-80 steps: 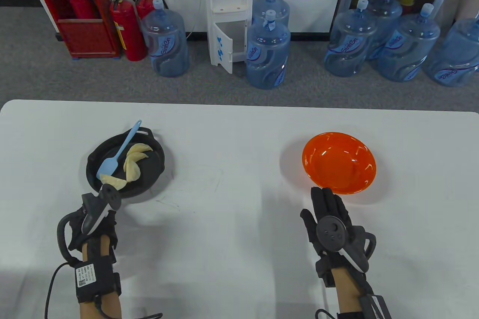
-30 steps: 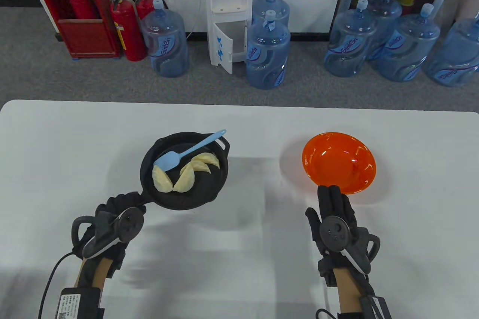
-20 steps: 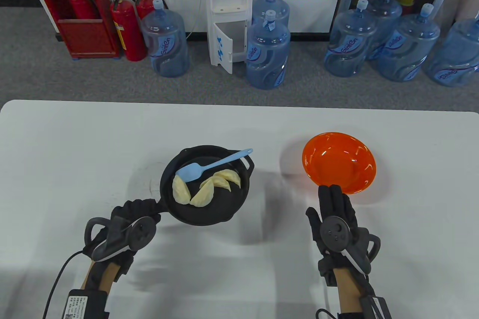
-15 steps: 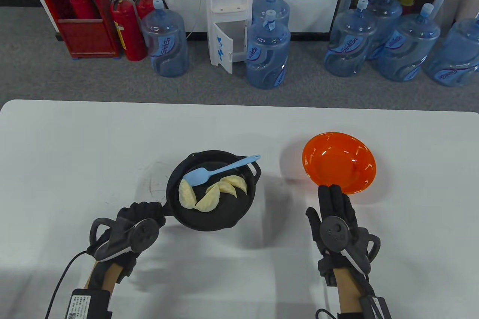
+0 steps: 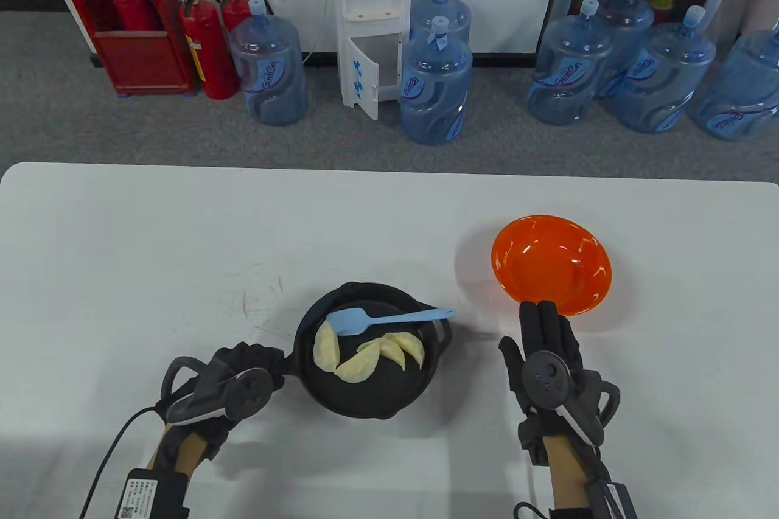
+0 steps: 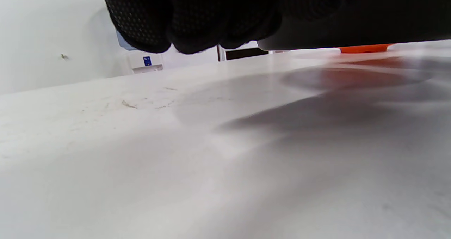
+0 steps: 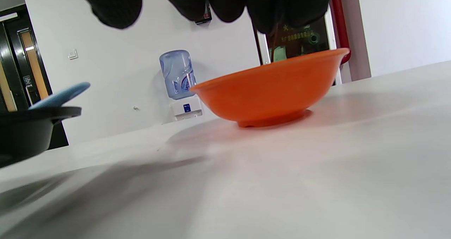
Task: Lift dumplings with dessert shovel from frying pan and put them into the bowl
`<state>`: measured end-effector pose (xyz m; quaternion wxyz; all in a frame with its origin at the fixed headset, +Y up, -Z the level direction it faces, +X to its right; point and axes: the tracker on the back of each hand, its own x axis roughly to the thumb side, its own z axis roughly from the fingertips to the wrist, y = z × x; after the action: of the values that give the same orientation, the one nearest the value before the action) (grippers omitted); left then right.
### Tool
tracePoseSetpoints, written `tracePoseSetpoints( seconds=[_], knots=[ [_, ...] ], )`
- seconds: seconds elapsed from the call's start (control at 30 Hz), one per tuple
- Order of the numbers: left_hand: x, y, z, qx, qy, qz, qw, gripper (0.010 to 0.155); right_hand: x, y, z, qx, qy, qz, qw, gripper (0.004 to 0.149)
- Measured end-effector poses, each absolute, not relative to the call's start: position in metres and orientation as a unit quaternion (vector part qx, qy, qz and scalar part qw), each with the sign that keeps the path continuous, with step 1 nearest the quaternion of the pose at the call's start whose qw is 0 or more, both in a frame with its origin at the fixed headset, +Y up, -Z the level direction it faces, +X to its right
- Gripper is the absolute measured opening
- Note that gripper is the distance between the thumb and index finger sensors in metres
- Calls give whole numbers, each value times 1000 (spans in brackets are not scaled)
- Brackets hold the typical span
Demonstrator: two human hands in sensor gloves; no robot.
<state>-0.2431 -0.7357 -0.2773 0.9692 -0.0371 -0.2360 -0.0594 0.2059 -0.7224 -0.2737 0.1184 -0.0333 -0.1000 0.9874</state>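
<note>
Your left hand [image 5: 234,376] has its grip curled around the handle of the black frying pan [image 5: 371,388], which sits low on the white surface [image 5: 152,239], left of centre. In the left wrist view the pan's underside seems clear of the surface, though you cannot be sure of contact. Four pale dumplings [image 5: 365,355] lie in the pan, and the blue dessert shovel [image 5: 389,319] lies across its far rim, blade inside, handle pointing right over the edge. Your right hand [image 5: 548,361] lies flat with fingers straight and together, holding nothing, fingertips just at the near rim of the empty orange bowl [image 5: 551,263], which stands to the right of the pan.
</note>
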Motion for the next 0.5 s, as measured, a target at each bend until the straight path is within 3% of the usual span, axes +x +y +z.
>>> tracePoseSetpoints(
  seconds=[0.5],
  knots=[
    [-234, -748, -276, -69, -257, -83, 960, 52, 205, -721, -273, -32, -101, 988, 110, 68]
  ],
)
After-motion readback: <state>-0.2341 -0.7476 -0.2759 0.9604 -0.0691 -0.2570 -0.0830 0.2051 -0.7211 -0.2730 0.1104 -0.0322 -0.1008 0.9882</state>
